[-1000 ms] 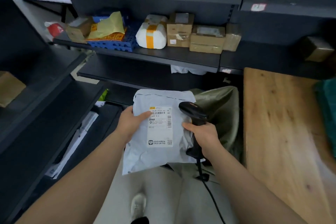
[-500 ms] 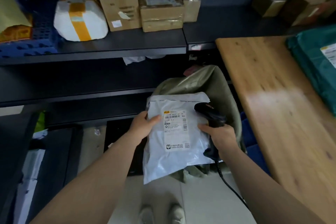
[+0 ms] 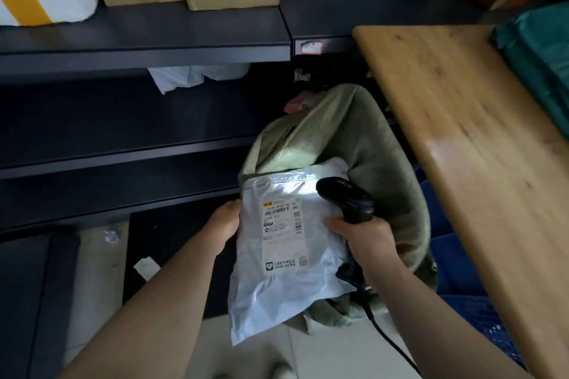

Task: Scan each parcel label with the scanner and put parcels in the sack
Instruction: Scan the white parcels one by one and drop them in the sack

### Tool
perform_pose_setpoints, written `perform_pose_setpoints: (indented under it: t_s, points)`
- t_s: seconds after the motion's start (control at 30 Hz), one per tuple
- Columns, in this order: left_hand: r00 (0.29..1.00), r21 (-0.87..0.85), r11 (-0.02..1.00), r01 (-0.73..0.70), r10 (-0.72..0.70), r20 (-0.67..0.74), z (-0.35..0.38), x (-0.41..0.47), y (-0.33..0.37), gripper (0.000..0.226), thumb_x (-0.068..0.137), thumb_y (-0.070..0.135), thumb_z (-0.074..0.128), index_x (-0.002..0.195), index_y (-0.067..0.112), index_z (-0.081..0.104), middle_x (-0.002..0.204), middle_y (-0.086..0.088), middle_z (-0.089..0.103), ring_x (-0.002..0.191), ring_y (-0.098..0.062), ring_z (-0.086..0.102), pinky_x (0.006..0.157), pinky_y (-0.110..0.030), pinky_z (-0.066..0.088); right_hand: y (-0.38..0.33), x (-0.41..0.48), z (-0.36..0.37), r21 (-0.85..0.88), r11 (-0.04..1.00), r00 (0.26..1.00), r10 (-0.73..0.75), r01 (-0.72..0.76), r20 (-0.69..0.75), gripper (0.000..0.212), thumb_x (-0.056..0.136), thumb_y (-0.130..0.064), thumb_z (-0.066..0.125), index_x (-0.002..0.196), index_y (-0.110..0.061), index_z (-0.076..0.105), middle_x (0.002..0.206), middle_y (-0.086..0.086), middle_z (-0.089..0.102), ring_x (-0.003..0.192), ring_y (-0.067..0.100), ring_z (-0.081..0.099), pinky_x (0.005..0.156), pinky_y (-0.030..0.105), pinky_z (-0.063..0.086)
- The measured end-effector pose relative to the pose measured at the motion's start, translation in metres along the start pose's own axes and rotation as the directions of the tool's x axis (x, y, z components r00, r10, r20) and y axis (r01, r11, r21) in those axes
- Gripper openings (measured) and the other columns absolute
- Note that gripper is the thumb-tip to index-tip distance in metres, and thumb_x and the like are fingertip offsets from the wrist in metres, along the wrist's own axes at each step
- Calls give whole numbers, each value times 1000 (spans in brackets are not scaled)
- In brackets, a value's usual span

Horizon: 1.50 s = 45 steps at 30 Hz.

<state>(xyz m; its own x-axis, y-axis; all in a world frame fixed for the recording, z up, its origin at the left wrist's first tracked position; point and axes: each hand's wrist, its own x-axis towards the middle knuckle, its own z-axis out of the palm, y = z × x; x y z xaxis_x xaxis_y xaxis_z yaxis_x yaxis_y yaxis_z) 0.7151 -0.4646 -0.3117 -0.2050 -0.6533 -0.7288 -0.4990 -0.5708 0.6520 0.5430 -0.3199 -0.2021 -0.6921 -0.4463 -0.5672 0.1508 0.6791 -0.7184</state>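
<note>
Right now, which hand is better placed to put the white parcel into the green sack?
Left. The left hand holds the white parcel by its left edge, close over the green sack. The right hand grips the scanner, so it is not free.

Both bare forearms come in from the bottom edge and angle forward toward each other. Left hand (image 3: 226,224) holds the left edge of the pale grey plastic mailer parcel (image 3: 277,280), with its fingers hidden behind the parcel and its wrist straight. Right hand (image 3: 366,238) is wrapped round the handle of the black handheld barcode scanner (image 3: 346,198), knuckles up. Its forward fingers (image 3: 334,222) touch the parcel's right edge. Scanner head sticks out above the fist.
</note>
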Motion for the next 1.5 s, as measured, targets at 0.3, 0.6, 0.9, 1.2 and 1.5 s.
perform_pose_setpoints:
  t_s: [0.3, 0.6, 0.9, 1.2, 1.5]
  points:
    - [997, -249, 968, 28, -9, 77, 15, 34, -6, 26, 89, 25, 52, 92, 2, 63, 86, -19, 63, 71, -26, 60, 64, -37, 45, 6, 11, 0, -45, 999, 999, -26, 25, -26, 23, 73, -18, 83, 66, -12, 62, 67, 8, 63, 65, 25, 59, 73, 41, 54]
    - [998, -592, 805, 42, -9, 59, -23, 3, 5, 33, 88, 30, 66, 117, 13, 66, 106, -13, 71, 98, -28, 67, 82, -38, 54, -3, 0, -2, 93, 995, 1000, 27, -25, -15, 16, 73, -13, 83, 73, -7, 68, 77, 14, 69, 76, 31, 67, 78, 43, 57]
    - [907, -70, 968, -243, 201, -370, -92, -74, 7, 29, 98, 34, 52, 110, 8, 47, 93, -8, 60, 87, -24, 61, 66, -30, 47, -44, -32, -21, 127, 992, 996, 22, -11, -85, 23, 75, -16, 82, 72, -15, 59, 75, 6, 62, 69, 25, 58, 73, 38, 51]
    - [899, 400, 876, -267, 376, -223, -84, -138, -12, 24, 96, 31, 54, 108, 11, 56, 92, -3, 62, 78, -16, 56, 64, -25, 39, -60, -26, 1, 112, 993, 997, 48, -41, -57, 34, 76, -18, 81, 99, -2, 63, 82, 10, 64, 81, 30, 63, 81, 40, 54]
    - [874, 181, 967, -180, 242, -421, -92, -120, 9, 32, 102, 41, 33, 105, 12, 48, 97, -6, 52, 85, -20, 48, 75, -30, 35, 7, -14, 63, 48, 992, 988, 108, -114, 109, 34, 78, -20, 80, 100, 1, 65, 87, 11, 66, 84, 28, 62, 77, 37, 51]
